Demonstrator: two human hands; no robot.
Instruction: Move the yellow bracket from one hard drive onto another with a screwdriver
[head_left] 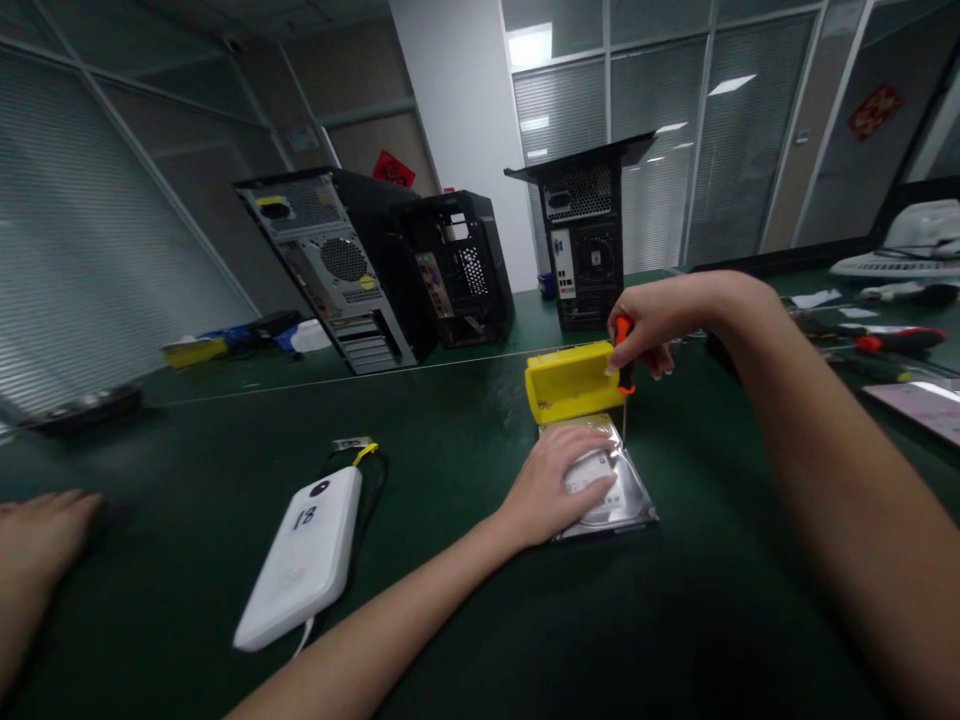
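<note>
Green table (pixel 450 600), blinds (pixel 570 130) behind, screwdriver (pixel 624 355) upright above hard drive (pixel 630 490).

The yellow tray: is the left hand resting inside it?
No, the left hand lies on the silver hard drive, just in front of the yellow tray.

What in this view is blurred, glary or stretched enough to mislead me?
Head view: the left blinds look smeared and slanted; ceiling lights glare in the rear glass; the hard drive shines, its label unreadable; the screwdriver tip is too faint to place; the right forearm looks stretched towards the edge.
</note>
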